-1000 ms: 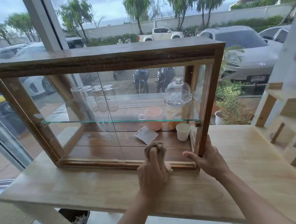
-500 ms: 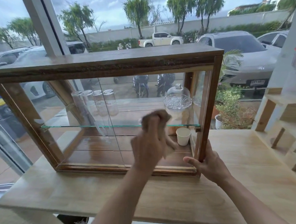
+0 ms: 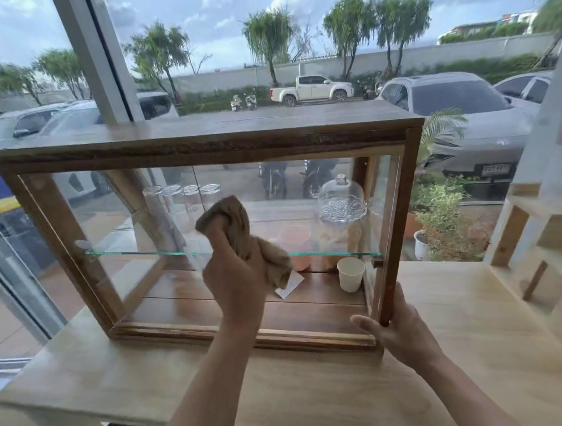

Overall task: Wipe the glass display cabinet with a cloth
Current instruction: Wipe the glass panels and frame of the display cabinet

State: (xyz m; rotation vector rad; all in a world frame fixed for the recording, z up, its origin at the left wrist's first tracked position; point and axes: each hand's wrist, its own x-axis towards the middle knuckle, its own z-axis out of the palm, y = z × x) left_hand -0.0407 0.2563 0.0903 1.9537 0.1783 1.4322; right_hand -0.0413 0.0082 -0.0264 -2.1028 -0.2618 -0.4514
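The left hand (image 3: 237, 275), squeezing the crumpled brown cloth (image 3: 239, 233), has slid up from the bottom to the middle of the wooden glass-fronted display cabinet (image 3: 192, 149) on the pale wooden counter (image 3: 463, 320), so wiping goes on, while the right hand (image 3: 397, 329) grips its corner post.

the pale table (image 3: 296, 392) in front of the cabinet (image 3: 211, 144) is lying bare, giving both forearms open passage up to the front glass, and more bare surface is showing to the cabinet's right as far as the wooden shelving (image 3: 531, 252). the left hand (image 3: 237, 275) and its cloth (image 3: 239, 230) are covering the middle of the pane, while the right hand (image 3: 400, 330) is blocking the lower right corner post. the window frame (image 3: 96, 50) is closing off the space behind.
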